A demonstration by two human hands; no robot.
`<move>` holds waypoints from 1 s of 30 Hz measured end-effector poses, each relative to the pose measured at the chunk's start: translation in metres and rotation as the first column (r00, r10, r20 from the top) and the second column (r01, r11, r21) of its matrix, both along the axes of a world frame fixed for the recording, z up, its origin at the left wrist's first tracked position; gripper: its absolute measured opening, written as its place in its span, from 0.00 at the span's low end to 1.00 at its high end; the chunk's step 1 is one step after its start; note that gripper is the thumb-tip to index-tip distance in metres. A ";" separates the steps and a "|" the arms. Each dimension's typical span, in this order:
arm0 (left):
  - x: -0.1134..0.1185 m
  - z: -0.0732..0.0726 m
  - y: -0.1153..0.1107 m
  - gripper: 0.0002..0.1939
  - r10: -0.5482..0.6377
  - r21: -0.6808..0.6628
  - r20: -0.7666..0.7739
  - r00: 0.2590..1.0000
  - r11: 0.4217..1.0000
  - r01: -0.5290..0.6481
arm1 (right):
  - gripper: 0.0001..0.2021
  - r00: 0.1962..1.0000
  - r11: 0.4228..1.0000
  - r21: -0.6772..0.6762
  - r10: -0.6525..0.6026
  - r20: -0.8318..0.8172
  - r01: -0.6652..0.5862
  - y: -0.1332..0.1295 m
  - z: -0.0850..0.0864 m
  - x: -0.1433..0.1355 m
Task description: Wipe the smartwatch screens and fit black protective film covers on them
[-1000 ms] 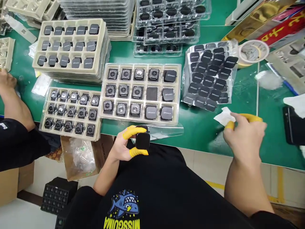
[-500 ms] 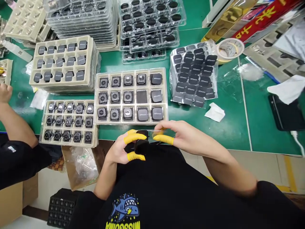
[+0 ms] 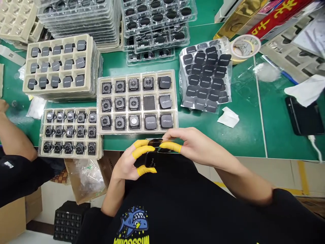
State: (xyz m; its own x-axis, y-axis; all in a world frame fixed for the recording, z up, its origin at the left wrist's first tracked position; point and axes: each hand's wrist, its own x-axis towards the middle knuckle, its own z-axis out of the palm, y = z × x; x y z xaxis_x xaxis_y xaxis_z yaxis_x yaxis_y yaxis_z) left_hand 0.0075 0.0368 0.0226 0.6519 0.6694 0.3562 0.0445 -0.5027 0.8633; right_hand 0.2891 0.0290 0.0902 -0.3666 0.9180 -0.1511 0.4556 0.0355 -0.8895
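Note:
My left hand (image 3: 132, 161), with yellow finger cots, is closed around a black smartwatch case (image 3: 151, 160) at the table's front edge. Faint pale lettering shows on the watch's dark face. My right hand (image 3: 186, 144), also wearing a yellow cot, pinches a thin black protective film (image 3: 165, 149) on a clear backing, right beside the watch. Fingers hide part of the film, and I cannot tell if it touches the watch face. Just beyond my hands lies a beige tray (image 3: 142, 132) of smartwatches. Some show their backs, others a dark labelled face, and one compartment holds no watch.
A sheaf of black film sheets (image 3: 205, 81) lies right of the tray. Left are a second watch tray (image 3: 71, 156) and a tray stack (image 3: 58, 90). Clear trays (image 3: 159, 30) rise behind. Tape (image 3: 245, 49) and a phone (image 3: 304, 117) are at right. A co-worker's arm (image 3: 17, 135) reaches in from the left.
My right hand has moved slightly left, bringing the film closer to the watch. The watch has tilted in my left hand, so its lettering now shows. The whole view has shifted a little.

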 end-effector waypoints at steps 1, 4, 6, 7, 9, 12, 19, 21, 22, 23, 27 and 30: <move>-0.001 0.000 0.000 0.38 -0.002 0.007 -0.007 1.000 1.000 0.002 | 0.09 1.000 1.000 -0.018 -0.013 0.003 0.013 0.001 0.000 0.000; -0.001 -0.002 -0.002 0.37 0.001 0.011 -0.004 1.000 1.000 -0.001 | 0.12 1.000 0.999 -0.030 -0.024 0.013 0.024 0.002 -0.001 0.001; 0.001 -0.003 -0.004 0.37 0.019 0.023 0.009 1.000 1.000 -0.019 | 0.13 1.000 1.000 -0.014 0.000 0.004 0.000 0.002 -0.001 0.001; 0.002 -0.003 -0.005 0.36 0.029 0.031 0.016 0.999 0.999 -0.029 | 0.14 1.000 1.000 -0.005 0.019 0.002 -0.019 0.002 -0.001 0.001; 0.004 -0.002 -0.005 0.35 0.040 0.041 0.022 0.999 0.998 -0.041 | 0.14 0.999 0.999 0.010 0.046 0.011 -0.046 0.003 -0.001 0.003; 0.005 0.002 -0.004 0.36 0.037 0.044 0.008 0.999 0.998 -0.038 | 0.11 1.000 0.999 0.024 0.023 0.000 -0.023 0.005 -0.001 0.004; 0.008 0.006 -0.003 0.36 0.006 0.051 0.006 1.000 0.999 -0.007 | 0.08 0.998 0.995 0.099 0.005 -0.068 0.002 0.014 -0.002 0.005; 0.009 0.005 -0.003 0.37 0.005 0.051 0.014 1.000 0.999 -0.006 | 0.07 0.998 0.994 0.111 0.009 -0.068 -0.001 0.016 -0.002 0.005; 0.009 0.005 -0.003 0.37 0.006 0.051 0.015 1.000 0.999 -0.006 | 0.06 0.998 0.992 0.125 0.005 -0.065 0.003 0.016 -0.002 0.005; 0.009 0.004 -0.004 0.37 0.006 0.052 0.016 1.000 0.999 -0.007 | 0.06 0.998 0.990 0.144 -0.001 -0.060 0.010 0.016 -0.002 0.005; 0.009 0.001 -0.006 0.37 0.024 0.058 0.019 1.000 0.998 -0.025 | 0.04 0.997 0.959 0.276 -0.049 -0.066 0.065 0.017 -0.003 0.003; 0.008 -0.002 -0.006 0.37 0.039 0.052 0.034 0.999 0.998 -0.041 | 0.05 0.987 0.920 0.359 -0.129 -0.098 0.156 0.020 -0.004 0.002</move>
State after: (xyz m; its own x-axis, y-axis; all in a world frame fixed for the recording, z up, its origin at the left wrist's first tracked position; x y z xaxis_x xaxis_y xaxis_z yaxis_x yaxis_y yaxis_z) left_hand 0.0157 0.0303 0.0209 0.6125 0.6746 0.4120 0.0376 -0.5455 0.8373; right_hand 0.2908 0.0494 0.0866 -0.2256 0.9480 0.2246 0.4163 0.3022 -0.8575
